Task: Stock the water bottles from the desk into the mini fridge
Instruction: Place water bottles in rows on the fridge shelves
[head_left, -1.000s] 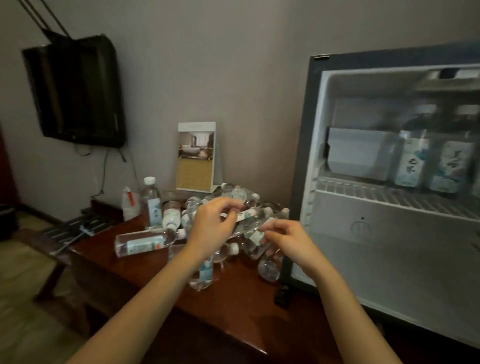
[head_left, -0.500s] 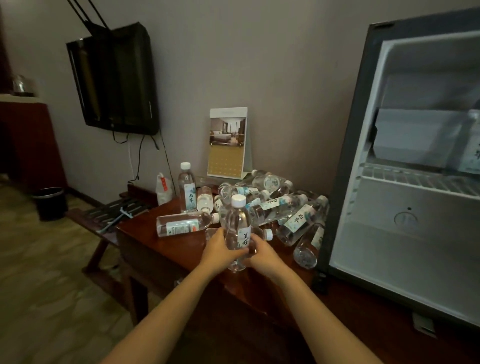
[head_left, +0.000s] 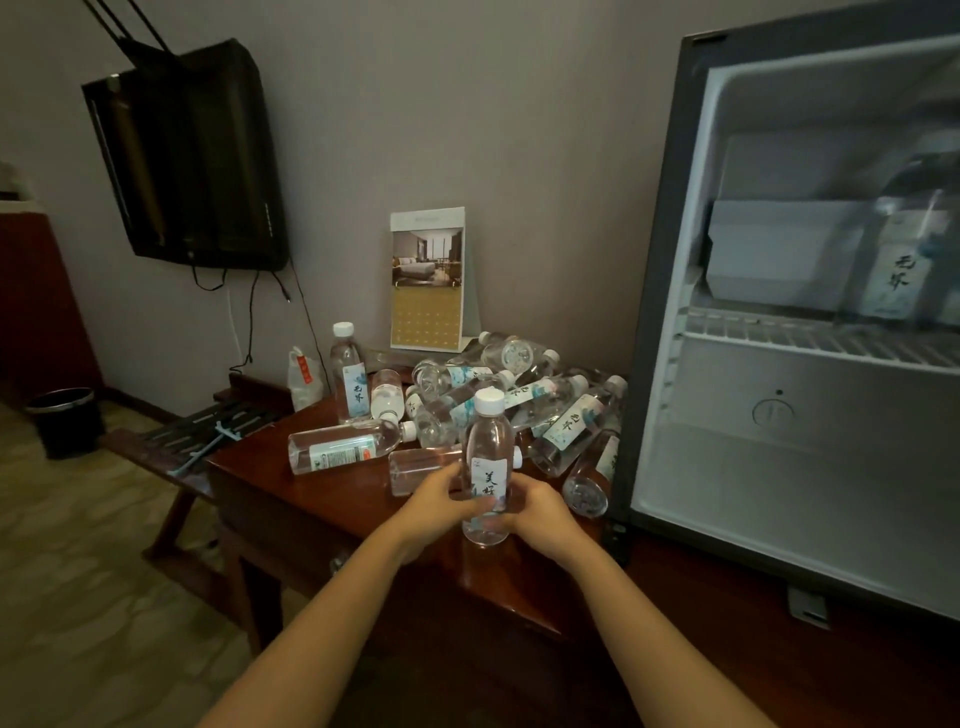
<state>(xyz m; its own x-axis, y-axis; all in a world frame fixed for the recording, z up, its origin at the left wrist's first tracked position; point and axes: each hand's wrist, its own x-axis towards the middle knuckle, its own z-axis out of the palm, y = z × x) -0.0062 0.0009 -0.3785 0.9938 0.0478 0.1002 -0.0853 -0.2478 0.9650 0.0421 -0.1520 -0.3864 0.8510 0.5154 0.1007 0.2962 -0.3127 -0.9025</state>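
- Held upright, white cap on top: one clear water bottle (head_left: 487, 467), just in front of the heap, over the near part of the tabletop (head_left: 363, 499); resting on the wood or lifted clear of it, cannot tell.
- Clamped on its lower half from both sides: left hand (head_left: 439, 496) on the left flank, right hand (head_left: 537, 512) on the right, fingers curled around the base of the paper label.
- Looks full and sealed, so probably fairly weighty for its size; thin plastic wall, likely to dent under a hard squeeze, though hardly fragile.
- Smooth, perhaps slick on the bare plastic; better purchase around the label band at mid-body. Manageable with one hand, by the look of it.
- Behind, heaped on their sides: the other bottles (head_left: 561, 415), round and apt to roll if nudged; at the left rear, one upright bottle (head_left: 347, 371).
- To the right, standing open: the mini fridge (head_left: 660, 312), with a wire shelf (head_left: 810, 338) carrying a blurred bottle (head_left: 893, 270) beside a pale box (head_left: 779, 254).
- Room left, seemingly, on the fridge floor below the shelf.
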